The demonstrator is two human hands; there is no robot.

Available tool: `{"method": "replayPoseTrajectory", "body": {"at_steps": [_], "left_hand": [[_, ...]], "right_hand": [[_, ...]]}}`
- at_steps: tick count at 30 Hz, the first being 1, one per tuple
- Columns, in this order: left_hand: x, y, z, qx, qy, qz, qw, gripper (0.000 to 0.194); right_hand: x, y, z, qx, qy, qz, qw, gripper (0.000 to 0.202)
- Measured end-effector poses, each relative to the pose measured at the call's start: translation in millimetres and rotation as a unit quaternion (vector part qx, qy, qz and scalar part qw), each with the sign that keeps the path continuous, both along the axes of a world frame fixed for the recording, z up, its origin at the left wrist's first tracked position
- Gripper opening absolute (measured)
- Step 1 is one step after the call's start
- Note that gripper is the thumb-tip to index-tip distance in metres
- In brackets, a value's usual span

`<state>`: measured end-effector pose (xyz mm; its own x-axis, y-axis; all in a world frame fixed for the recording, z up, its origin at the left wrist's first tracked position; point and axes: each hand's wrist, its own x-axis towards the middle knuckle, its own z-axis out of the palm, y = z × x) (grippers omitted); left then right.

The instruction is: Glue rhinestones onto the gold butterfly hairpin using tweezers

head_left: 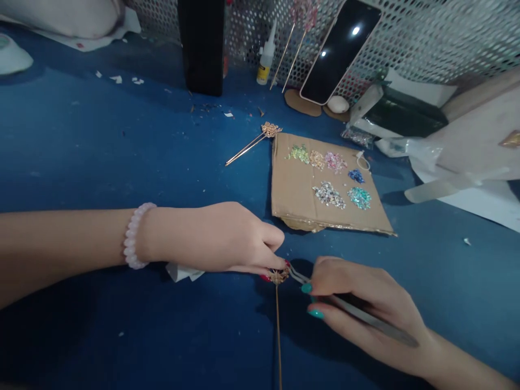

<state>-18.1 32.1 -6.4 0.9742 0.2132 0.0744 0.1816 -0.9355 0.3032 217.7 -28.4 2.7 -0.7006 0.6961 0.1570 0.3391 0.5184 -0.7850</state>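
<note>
Right grip (374,303) clasping tweezers (365,316), tips at gold hairpin (278,278) | left grip (219,238) pinching hairpin's ornate head over blue table (122,151) | beyond: cardboard (292,189) bearing piles of coloured chips (330,196) | farther: second hairpin (270,129), smartphone (341,54), glue bottle (264,67)

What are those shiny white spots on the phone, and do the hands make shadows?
In the head view, two white glare spots show on the dark smartphone, probably reflected lights; in the same head view, soft shadows darken the blue table near the left hand and right hand; also in the head view, the ornate hairpin is too small to show fine detail.
</note>
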Motion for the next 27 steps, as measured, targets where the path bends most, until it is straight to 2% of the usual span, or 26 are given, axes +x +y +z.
{"method": "replayPoseTrajectory", "body": {"at_steps": [4,7,16,27], "left_hand": [[-0.9,-0.7,-3.3,-0.016,-0.011,0.006,1.0,0.02],[-1.2,0.0,-4.7,-0.032,-0.009,0.005,0.999,0.021],[-0.4,0.0,-2.3,-0.042,0.004,0.007,0.999,0.021],[0.5,-1.2,1.8,-0.048,0.004,0.01,0.999,0.02]], "right_hand": [[0.7,-2.0,-1.1,-0.007,-0.038,-0.032,0.999,0.018],[3.1,-4.6,-3.4,-0.032,-0.055,-0.057,0.996,0.011],[1.0,-1.2,-5.9,-0.048,-0.021,-0.074,0.996,0.011],[2.3,-2.7,-4.5,-0.02,-0.039,-0.082,0.996,0.016]]}}
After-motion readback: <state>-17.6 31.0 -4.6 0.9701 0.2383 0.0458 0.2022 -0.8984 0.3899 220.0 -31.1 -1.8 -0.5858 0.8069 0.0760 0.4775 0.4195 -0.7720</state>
